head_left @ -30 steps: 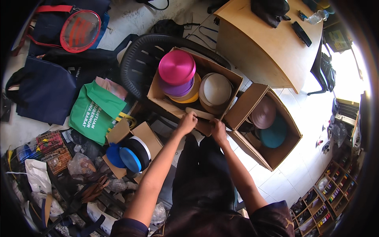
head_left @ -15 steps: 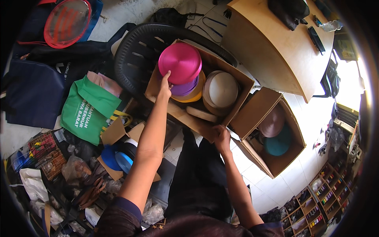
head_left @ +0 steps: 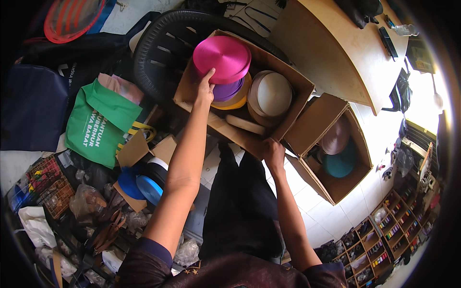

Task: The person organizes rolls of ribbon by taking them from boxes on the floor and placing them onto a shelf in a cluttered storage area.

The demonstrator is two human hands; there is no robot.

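My left hand (head_left: pixel 206 87) grips the near edge of a pink roll of webbing (head_left: pixel 222 56), its thumb on top. This roll is tilted, its side showing, above a purple roll (head_left: pixel 227 90) and a yellow one (head_left: pixel 238 102) in an open cardboard box (head_left: pixel 220 126). Beside them in the box stand cream-white rolls (head_left: pixel 271 95), and a flat pale roll (head_left: pixel 245 124) lies near the front wall. My right hand (head_left: pixel 273 154) is closed on the box's near right corner. The fingers beneath the pink roll are partly hidden.
The box rests on a black plastic chair (head_left: pixel 144 53). A second box (head_left: pixel 314 122) with mauve and teal rolls stands to the right, below a wooden desk (head_left: pixel 331 53). At left are a green bag (head_left: pixel 98 120), blue rolls (head_left: pixel 149 188) and piled plastic bags.
The pink roll has come up slightly and tilted, so more of its side shows. My right hand stays on the box corner. The whole view has shifted a little.
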